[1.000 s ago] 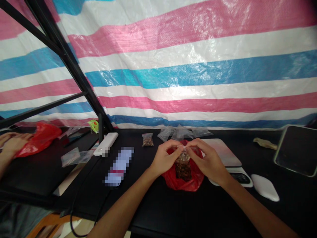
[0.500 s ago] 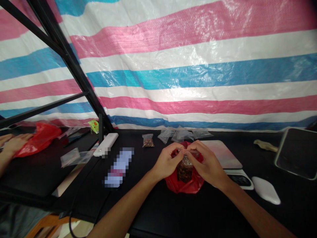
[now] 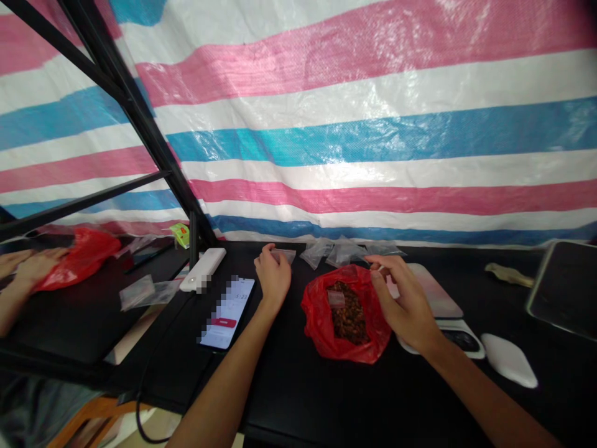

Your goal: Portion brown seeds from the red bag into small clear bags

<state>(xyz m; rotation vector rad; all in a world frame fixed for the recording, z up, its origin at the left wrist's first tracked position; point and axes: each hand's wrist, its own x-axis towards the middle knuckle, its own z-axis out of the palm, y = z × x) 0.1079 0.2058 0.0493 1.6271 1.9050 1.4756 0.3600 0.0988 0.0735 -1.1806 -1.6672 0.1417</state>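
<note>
My left hand (image 3: 274, 277) is closed at the back of the black table, fingers curled at a small clear zip bag (image 3: 288, 254). Only the bag's edge shows; its contents are hidden behind the hand. A red plastic bag (image 3: 314, 330) stands open in front of me. Loose brown dried bits (image 3: 351, 320) fill it, and a small clear plastic piece (image 3: 336, 299) lies on them. My right hand (image 3: 401, 295) hovers at the bag's right rim, fingers loosely bent and apart, with nothing visible in them.
Several clear zip bags (image 3: 342, 252) lie at the back. On the right are a scale (image 3: 461, 339) with a pinkish plate (image 3: 433, 289), a white rounded object (image 3: 509, 359) and a dark tablet-like object (image 3: 566, 286). A phone (image 3: 228, 317) and white power bank (image 3: 204, 269) lie left; another person's hands (image 3: 37, 267) are beyond.
Both hands held a clear bag of brown bits above the red bag; they have parted. My left hand moved left to the back of the table, my right hand slightly right, uncovering the red bag.
</note>
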